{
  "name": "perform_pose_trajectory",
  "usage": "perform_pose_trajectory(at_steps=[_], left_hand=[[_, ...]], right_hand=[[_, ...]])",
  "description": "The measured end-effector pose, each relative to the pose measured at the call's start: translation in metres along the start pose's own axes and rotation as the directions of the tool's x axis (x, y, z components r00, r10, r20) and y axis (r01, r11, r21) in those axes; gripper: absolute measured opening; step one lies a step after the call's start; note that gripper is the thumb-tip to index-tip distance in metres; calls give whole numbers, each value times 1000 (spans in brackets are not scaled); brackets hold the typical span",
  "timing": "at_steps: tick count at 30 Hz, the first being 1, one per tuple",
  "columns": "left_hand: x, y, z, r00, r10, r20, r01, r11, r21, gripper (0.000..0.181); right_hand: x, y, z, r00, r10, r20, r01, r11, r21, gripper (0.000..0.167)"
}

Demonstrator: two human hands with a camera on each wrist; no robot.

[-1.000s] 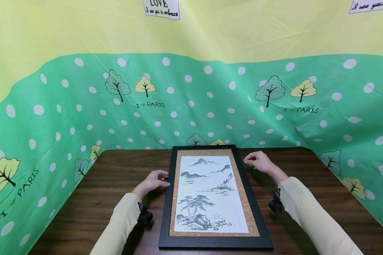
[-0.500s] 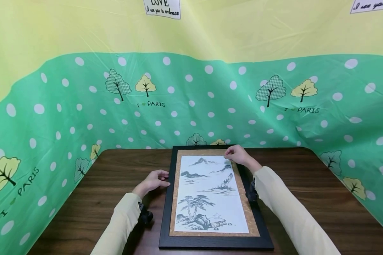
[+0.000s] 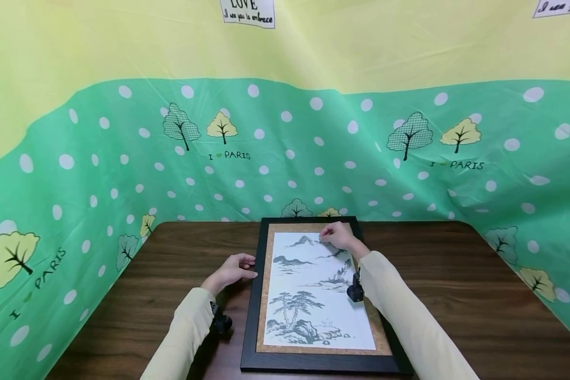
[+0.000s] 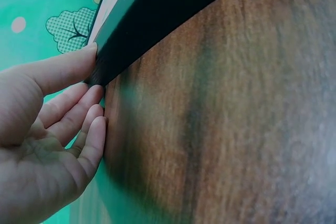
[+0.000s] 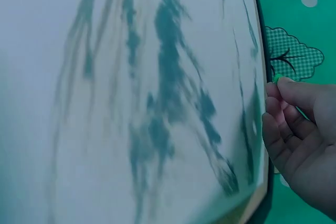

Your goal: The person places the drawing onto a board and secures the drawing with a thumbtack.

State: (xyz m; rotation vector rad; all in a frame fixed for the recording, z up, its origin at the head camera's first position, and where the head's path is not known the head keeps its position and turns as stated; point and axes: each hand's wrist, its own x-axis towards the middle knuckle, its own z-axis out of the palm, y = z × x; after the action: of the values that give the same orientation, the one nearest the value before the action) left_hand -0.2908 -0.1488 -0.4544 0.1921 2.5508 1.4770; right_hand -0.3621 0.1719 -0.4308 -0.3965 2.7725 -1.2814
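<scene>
In the head view, a black frame lies on the wooden table, its long side running from 12 to 6 o'clock. Inside it is cork, showing as a border around a white print of an ink landscape: peaks at 12 o'clock, trees at 7, a small pavilion at 5. The left hand is at the frame's 9 to 10 o'clock, its fingers relaxed and touching the outer edge. The right hand is over the print's upper end, fingertips near 12 o'clock and drawn together; the forearm reaches in from 4 to 5 o'clock. A green and yellow cloth hangs at 12 o'clock, beyond the table.

In the left wrist view, the left hand comes in from 8 o'clock. Its thumb and fingertips rest against the frame's edge without curling around it, and the table spreads toward 3 o'clock.

In the right wrist view, the right hand is at 3 o'clock, pinching a small green piece between thumb and finger, beside the print's edge. I cannot tell whether the piece touches the print.
</scene>
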Motion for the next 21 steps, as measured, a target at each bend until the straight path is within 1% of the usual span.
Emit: perform_pose_trajectory(at_steps=[3,6,8,14,17,21], left_hand=[[-1,-1,-1,1000,5,9,-5,1000,-5,41],[-1,-2,-2,1000,26,15,-26,1000,-10,41],[0,-2,-1,999,29,18,-29,999,-18,41],[1,-4,0,1000,23,8,-23,1000,-16,40],[1,-5,0,1000,30,3,-30,999,-15,39],[2,-5,1,999,35,2,-35,999,-17,39]], right_hand=[[2,1,8,1000,15,9,-15,999,41,11],[3,1,13,999,46,0,-46,996,83,13],[4,2,16,998,67,-15,-65,993,101,13],[9,4,20,998,51,-38,-47,995,85,13],[11,3,22,996,74,-47,-69,993,94,14],[14,2,25,993,97,-65,-92,993,79,15]])
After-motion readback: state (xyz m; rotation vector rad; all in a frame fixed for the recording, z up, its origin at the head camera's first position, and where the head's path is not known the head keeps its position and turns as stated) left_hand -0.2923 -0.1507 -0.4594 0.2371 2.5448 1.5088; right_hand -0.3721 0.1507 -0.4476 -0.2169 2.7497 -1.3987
